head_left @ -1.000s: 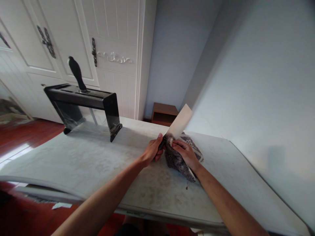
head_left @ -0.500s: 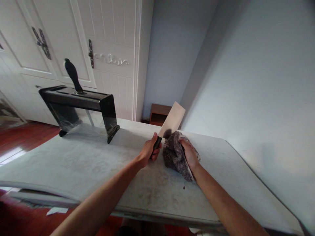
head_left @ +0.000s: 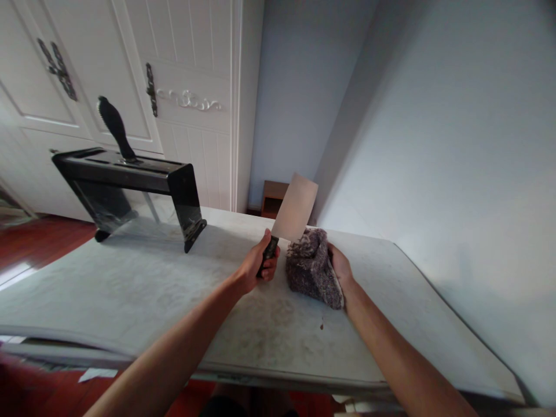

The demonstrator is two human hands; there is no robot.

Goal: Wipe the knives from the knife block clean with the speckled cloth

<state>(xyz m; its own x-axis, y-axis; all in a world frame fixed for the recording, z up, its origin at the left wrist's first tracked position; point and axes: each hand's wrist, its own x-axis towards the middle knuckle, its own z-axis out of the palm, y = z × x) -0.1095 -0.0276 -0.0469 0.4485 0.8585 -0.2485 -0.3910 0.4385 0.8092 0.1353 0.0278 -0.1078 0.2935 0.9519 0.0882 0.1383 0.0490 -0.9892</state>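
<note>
My left hand (head_left: 259, 260) is closed round the black handle of a cleaver (head_left: 296, 207), whose broad blade points up and away from me above the table. A bunched grey-brown fluffy cloth (head_left: 313, 270) is in my right hand (head_left: 340, 265); most of those fingers are hidden behind it. The cloth's top edge meets the lower corner of the blade in view, but I cannot tell whether they touch. On the left of the table stands a black knife block (head_left: 125, 174) with clear sides and one black-handled knife (head_left: 116, 128) in its slots.
The pale, stained table (head_left: 143, 289) reaches to the wall (head_left: 434, 145) on the right. Behind it are a white wardrobe (head_left: 191, 150) and a small brown cabinet (head_left: 273, 191). A small dark speck (head_left: 322, 327) lies near the front. White paper (head_left: 98, 375) is on the red floor.
The cleaver has turned so more of its blade face shows. My right hand has shifted behind the cloth, and the cloth no longer covers the blade's lower part. The view has moved slightly right.
</note>
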